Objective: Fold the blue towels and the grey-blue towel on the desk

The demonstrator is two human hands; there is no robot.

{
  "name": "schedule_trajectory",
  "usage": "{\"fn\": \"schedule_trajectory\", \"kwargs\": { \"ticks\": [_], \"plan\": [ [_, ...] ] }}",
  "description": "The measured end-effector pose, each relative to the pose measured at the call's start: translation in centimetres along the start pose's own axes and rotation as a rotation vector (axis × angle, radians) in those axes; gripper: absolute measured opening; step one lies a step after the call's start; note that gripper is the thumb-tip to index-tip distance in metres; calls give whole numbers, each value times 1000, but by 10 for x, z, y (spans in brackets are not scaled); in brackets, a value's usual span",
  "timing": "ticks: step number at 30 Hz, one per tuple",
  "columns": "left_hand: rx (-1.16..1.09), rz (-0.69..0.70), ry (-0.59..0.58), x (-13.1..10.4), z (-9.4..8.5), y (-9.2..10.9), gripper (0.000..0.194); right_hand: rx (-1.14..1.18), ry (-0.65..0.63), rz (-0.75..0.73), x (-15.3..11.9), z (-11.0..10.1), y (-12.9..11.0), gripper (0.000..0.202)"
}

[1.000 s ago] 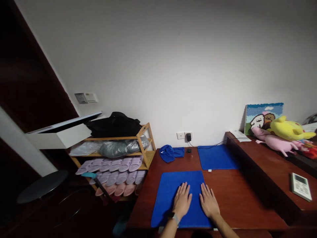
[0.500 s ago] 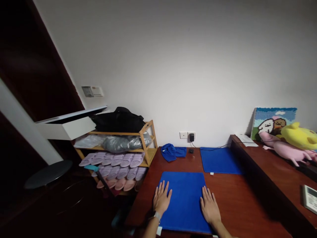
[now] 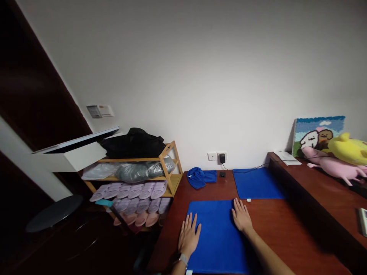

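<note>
A blue cloth (image 3: 216, 236) lies spread on the reddish-brown desk (image 3: 286, 229). On its left edge rests my left hand (image 3: 189, 235), fingers apart, with a watch on the wrist. My right hand (image 3: 241, 215) is flat with fingers slightly spread, at the cloth's upper right edge. Behind it to the right is another flat blue cloth (image 3: 258, 184) with a small white tag. A crumpled blue cloth (image 3: 197, 177) sits near the wall at the desk's back left.
A wooden rack (image 3: 174, 183) at the left holds slippers (image 3: 143, 191), plastic-wrapped items and a black bag (image 3: 134, 144). Beside it are a white box (image 3: 83, 154) and a round stool (image 3: 54, 213). Plush toys (image 3: 332, 164) and a dog picture (image 3: 319, 133) stand on the raised right ledge.
My right hand has moved up along the cloth's right edge to near its far corner. The left hand stays at the left edge. The view has tilted slightly.
</note>
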State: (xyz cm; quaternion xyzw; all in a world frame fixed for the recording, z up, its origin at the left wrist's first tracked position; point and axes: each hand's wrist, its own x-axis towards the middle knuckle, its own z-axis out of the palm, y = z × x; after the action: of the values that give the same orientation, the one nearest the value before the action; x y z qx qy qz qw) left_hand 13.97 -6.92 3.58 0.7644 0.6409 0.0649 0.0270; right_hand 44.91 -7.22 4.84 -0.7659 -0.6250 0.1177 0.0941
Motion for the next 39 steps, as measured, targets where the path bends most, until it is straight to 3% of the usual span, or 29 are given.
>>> {"fn": "schedule_trajectory", "kwargs": {
  "ticks": [5, 8, 10, 12, 16, 19, 22, 29, 31, 34, 39],
  "plan": [
    [28, 11, -23, 3, 0, -7, 67, 8, -19, 8, 6, 12, 2, 69],
    [36, -14, 15, 15, -7, 8, 66, 32, -9, -3, 7, 19, 5, 70],
    [11, 25, 74, 30, -11, 37, 65, 43, 4, -3, 9, 22, 6, 69],
    [-43, 159, 101, 45, -10, 78, 64, 45, 9, -5, 11, 24, 7, 69],
    [-147, 358, 46, 67, 11, 155, 62, 28, 2, -26, 12, 24, 9, 68],
    [-187, 384, 4, 73, 29, 170, 61, 0, -10, -34, 11, 23, 9, 68],
    [-161, 369, -33, 75, 32, 143, 62, -22, -9, -19, 10, 20, 8, 68],
    [-23, 93, -42, 82, 8, 13, 70, -3, -6, -4, 9, 18, 5, 68],
    [-17, 38, -29, 82, 7, -14, 70, -3, -7, 2, 9, 20, 6, 69],
    [-29, 24, -16, 80, 10, -33, 74, 5, -1, 4, 10, 23, 7, 69],
    [0, 26, -30, 79, 9, -33, 74, 1, -9, 11, 11, 26, 7, 69]
  ]
}}
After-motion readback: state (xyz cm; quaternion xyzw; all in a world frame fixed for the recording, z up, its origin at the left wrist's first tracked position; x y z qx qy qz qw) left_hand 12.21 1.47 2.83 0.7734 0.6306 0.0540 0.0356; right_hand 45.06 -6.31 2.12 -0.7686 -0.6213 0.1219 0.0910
